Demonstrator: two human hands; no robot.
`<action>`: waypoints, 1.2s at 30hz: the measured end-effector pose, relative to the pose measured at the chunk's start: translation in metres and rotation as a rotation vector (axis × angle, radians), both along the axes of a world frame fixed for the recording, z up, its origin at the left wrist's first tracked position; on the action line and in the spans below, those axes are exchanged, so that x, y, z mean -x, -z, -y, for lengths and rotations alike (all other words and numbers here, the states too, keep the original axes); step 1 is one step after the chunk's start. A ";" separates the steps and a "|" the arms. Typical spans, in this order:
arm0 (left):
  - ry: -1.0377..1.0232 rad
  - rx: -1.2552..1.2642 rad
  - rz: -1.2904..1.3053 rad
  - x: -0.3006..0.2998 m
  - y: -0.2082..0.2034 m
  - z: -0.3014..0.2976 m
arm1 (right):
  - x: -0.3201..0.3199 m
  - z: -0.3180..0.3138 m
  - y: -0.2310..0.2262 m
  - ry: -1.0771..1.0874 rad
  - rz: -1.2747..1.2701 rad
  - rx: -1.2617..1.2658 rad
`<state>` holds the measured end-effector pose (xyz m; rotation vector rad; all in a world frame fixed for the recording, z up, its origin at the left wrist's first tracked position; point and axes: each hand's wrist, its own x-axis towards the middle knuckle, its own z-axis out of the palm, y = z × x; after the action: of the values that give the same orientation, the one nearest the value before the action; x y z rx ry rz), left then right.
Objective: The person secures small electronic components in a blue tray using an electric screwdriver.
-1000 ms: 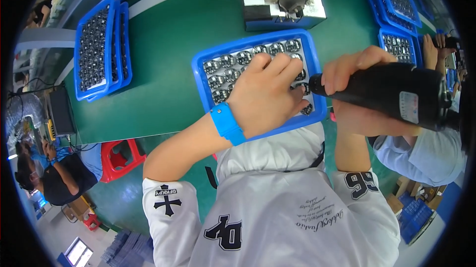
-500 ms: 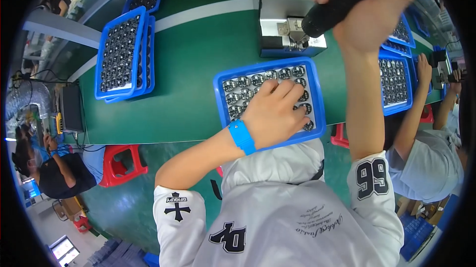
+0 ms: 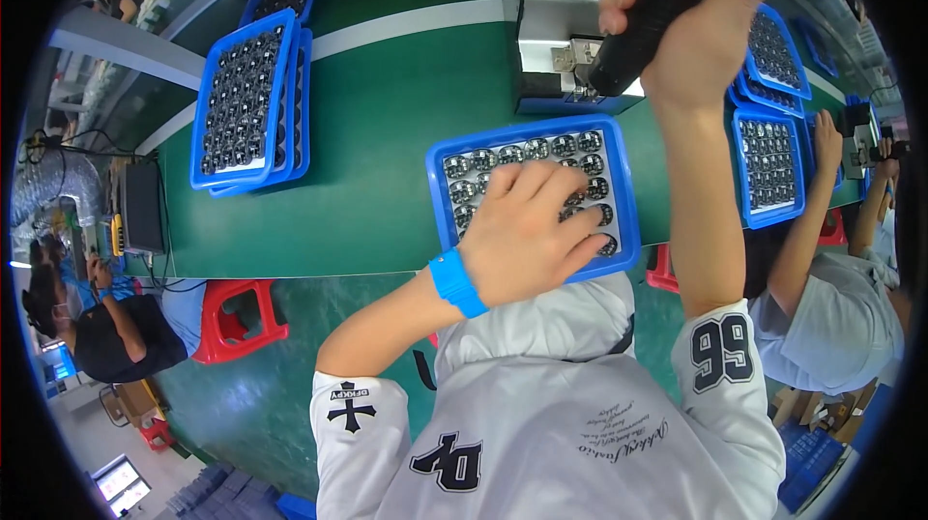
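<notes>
My left hand [image 3: 530, 230] lies over a blue tray [image 3: 628, 193], fingers bent and spread apart. Its fingertips are on or just above the rows of small round black-and-silver parts [image 3: 455, 166]; I see none lifted in it. Above and to the right, my right hand [image 3: 704, 61] is wrapped round a black electric screwdriver [image 3: 667, 3]. The tool tilts down to the left, its nose close to a small metal clamp block [image 3: 580, 54] on a fixture behind the tray. Whether the nose touches the block, I cannot tell.
On the green table [image 3: 387, 85], stacked blue trays [image 3: 232, 179] of similar parts stand at the left. More filled trays [image 3: 773, 215] are at the right, beside a co-worker's arm [image 3: 810, 196]. A red stool [image 3: 215, 327] and a seated person [image 3: 126, 336] are at the left.
My left hand has drawn slightly back toward me and left over the tray. My right hand has moved a little left and down with the screwdriver. The whole view has shifted slightly.
</notes>
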<state>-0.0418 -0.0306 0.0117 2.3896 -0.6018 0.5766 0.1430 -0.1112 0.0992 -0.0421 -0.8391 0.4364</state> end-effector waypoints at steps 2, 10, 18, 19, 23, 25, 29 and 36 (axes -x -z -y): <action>-0.031 0.014 -0.022 0.004 -0.003 -0.008 | 0.028 0.011 -0.023 1.053 -0.054 0.847; -0.103 0.060 -0.026 0.003 -0.006 -0.013 | 0.019 0.004 -0.016 0.049 -0.066 0.024; -0.113 0.093 -0.023 0.002 -0.004 -0.013 | 0.028 0.006 -0.011 0.411 -0.140 0.166; -0.114 0.096 -0.016 0.002 -0.004 -0.013 | 0.032 0.010 -0.013 0.626 -0.237 0.387; -0.121 0.104 -0.001 -0.002 -0.005 -0.014 | 0.028 0.007 -0.013 -0.048 -0.102 -0.104; -0.126 0.105 -0.006 -0.002 -0.007 -0.016 | 0.044 0.018 -0.021 0.534 -0.100 0.377; -0.122 0.102 -0.013 -0.003 -0.008 -0.014 | 0.028 0.029 -0.004 0.910 -0.079 0.568; -0.130 0.103 -0.022 -0.001 -0.010 -0.013 | 0.006 0.055 0.031 0.673 0.278 0.507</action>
<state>-0.0408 -0.0178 0.0219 2.3468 -0.3990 0.6204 0.1366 -0.1660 0.0679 -0.8467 -0.9105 -0.0078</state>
